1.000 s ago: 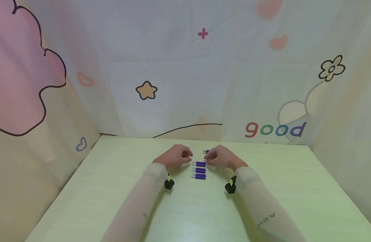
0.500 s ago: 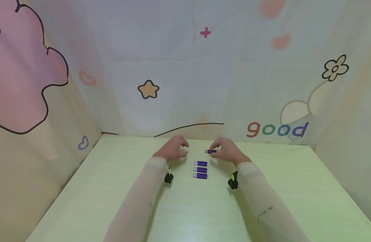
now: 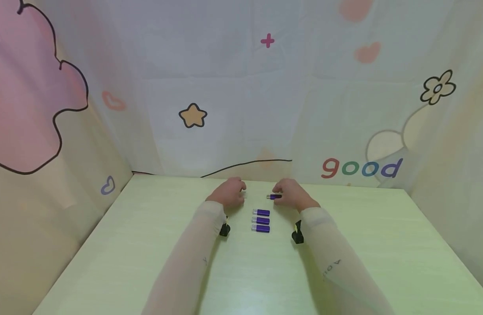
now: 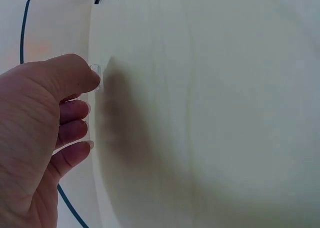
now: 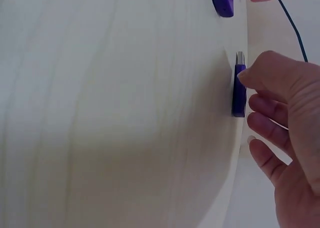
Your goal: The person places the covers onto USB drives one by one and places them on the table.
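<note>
My right hand point(image 3: 294, 195) pinches a purple USB stick point(image 5: 239, 91) between thumb and fingers near the table's back edge. Its bare metal plug point(image 5: 240, 58) points left, toward the other hand. Across a small gap, my left hand point(image 3: 228, 193) pinches a small clear cap point(image 4: 95, 70), mostly covered by the thumb. In front of both hands, three purple USB sticks lie in a row, one behind another: the far one point(image 3: 261, 212), the middle one point(image 3: 260, 221) and the near one point(image 3: 260, 229). Each has a clear end on its left.
The pale wooden table point(image 3: 146, 253) runs back to a printed cloth backdrop point(image 3: 225, 87), which also hangs along both sides. A black wrist camera point(image 3: 224, 229) sits under the left wrist, and another camera point(image 3: 298, 234) under the right.
Both hands have moved back, away from the row. The right hand has taken hold of the rear USB stick, and the left hand now pinches the clear cap. The row has stayed in place.
</note>
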`<state>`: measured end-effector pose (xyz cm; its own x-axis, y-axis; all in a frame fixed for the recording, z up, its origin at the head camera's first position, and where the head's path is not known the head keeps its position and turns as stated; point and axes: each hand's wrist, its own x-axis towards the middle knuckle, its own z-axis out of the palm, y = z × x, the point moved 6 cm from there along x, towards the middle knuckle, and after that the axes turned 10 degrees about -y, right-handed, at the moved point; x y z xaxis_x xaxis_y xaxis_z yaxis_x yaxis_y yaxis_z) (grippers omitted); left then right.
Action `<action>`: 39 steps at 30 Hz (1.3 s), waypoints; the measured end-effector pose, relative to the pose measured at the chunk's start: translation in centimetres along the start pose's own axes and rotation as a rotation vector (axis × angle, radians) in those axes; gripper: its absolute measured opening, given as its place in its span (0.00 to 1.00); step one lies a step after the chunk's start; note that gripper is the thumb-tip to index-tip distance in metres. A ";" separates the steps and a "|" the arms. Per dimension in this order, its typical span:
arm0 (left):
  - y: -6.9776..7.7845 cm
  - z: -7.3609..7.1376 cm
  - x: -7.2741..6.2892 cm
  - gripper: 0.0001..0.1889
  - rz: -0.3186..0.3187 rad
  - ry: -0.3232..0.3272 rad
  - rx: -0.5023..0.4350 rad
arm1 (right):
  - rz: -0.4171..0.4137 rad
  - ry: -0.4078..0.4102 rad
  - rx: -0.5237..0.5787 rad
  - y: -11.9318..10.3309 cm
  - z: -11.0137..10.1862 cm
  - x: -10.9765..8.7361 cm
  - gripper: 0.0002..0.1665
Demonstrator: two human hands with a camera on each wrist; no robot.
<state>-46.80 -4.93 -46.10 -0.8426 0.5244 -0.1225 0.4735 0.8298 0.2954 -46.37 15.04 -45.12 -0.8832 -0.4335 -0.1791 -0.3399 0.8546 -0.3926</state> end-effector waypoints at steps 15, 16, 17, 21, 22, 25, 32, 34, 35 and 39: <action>0.9 -0.2 0.6 0.05 0.052 0.003 0.092 | 0.000 -0.077 -0.091 -1.7 0.0 0.6 0.06; 1.0 -0.3 0.6 0.05 0.053 0.000 0.088 | 0.004 -0.082 -0.087 -1.7 0.0 0.6 0.06; 1.0 -0.4 0.6 0.06 0.054 -0.001 0.081 | 0.007 -0.085 -0.088 -1.7 0.0 0.6 0.07; 0.9 -0.4 0.6 0.08 0.037 -0.012 0.057 | 0.017 -0.096 -0.071 -1.5 -0.1 0.6 0.08; 0.9 -0.4 0.6 0.08 0.032 -0.014 0.057 | 0.019 -0.097 -0.068 -1.5 0.0 0.6 0.08; 0.7 -0.2 0.6 0.08 0.019 -0.023 0.049 | 0.029 -0.102 -0.060 -1.4 0.0 0.5 0.07; 0.4 -0.1 0.5 0.06 0.021 -0.035 0.039 | 0.065 -0.112 -0.071 -1.3 0.1 0.3 0.08; 0.3 -0.1 0.3 0.05 0.022 -0.034 0.048 | 0.071 -0.115 -0.069 -1.2 0.1 0.2 0.08; 0.3 -0.1 0.2 0.05 0.024 -0.033 0.054 | 0.073 -0.114 -0.066 -1.1 0.1 0.2 0.08; 0.1 -0.4 -0.2 0.03 0.041 -0.019 0.064 | 0.072 -0.106 -0.055 -1.0 0.0 0.0 0.08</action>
<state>-46.63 -5.01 -45.65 -0.8172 0.5616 -0.1294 0.5240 0.8175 0.2392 -46.07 14.19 -44.74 -0.8677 -0.3960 -0.3005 -0.2967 0.8976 -0.3261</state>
